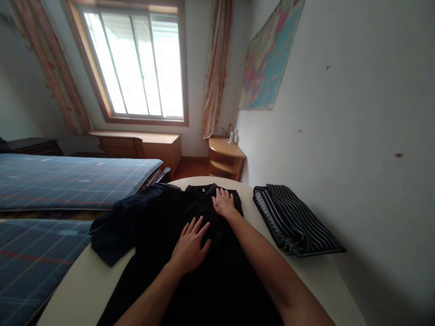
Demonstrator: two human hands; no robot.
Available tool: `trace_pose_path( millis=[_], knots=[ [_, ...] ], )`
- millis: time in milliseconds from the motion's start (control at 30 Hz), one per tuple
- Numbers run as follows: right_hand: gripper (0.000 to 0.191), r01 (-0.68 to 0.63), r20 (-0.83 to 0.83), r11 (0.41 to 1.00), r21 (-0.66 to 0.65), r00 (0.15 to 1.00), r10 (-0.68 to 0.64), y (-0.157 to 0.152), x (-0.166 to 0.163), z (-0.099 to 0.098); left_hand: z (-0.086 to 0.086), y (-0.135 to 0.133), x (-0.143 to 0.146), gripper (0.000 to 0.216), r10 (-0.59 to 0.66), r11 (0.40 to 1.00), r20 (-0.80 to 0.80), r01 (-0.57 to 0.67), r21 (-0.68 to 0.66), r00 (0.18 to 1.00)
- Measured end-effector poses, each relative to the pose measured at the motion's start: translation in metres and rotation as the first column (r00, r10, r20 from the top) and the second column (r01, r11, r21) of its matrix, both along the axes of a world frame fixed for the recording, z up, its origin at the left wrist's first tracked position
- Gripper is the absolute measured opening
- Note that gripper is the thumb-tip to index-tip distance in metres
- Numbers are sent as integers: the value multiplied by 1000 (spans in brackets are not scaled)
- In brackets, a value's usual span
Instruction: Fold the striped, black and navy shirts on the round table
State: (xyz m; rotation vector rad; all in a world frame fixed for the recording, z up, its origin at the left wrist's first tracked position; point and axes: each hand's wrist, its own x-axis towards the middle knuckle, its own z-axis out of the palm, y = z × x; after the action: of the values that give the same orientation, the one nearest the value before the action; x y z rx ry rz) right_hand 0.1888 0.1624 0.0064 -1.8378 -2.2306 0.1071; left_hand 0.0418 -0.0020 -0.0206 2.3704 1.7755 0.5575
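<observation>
A black short-sleeved shirt [159,226] lies spread out on a round cream table [81,290], collar pointing away from me. My left hand [190,246] rests flat on the middle of the shirt, fingers stretched out and slightly apart. Farther off, my right hand [223,202] lies flat on the shirt's upper part just right of the collar, fingers extended. Neither hand grips the cloth. One sleeve hangs out toward the left edge of the table.
A folded black garment with white stripes [294,219] sits on the table at the right, close to the wall [356,113]. Two beds with blue plaid covers [68,179] stand left. A wooden corner shelf [224,158], desk and window lie beyond.
</observation>
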Motion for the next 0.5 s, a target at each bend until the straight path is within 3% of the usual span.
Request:
trace_pose_path(
  millis=[167, 300, 500],
  knots=[
    [60, -109, -4, 993, 39, 994, 109, -63, 36, 1, -1, 5, -5, 55, -1, 1000, -13, 1, 9, 1000],
    [63, -114, -26, 990, 81, 993, 117, -108, 77, -1, 2, 7, -6, 54, 5, 1000, -41, -6, -1, 999],
    [47, -148, -190, 986, 81, 969, 161, -141, 125, -1, 3, 6, -7, 55, -5, 1000, -40, 5, -12, 999]
  ],
)
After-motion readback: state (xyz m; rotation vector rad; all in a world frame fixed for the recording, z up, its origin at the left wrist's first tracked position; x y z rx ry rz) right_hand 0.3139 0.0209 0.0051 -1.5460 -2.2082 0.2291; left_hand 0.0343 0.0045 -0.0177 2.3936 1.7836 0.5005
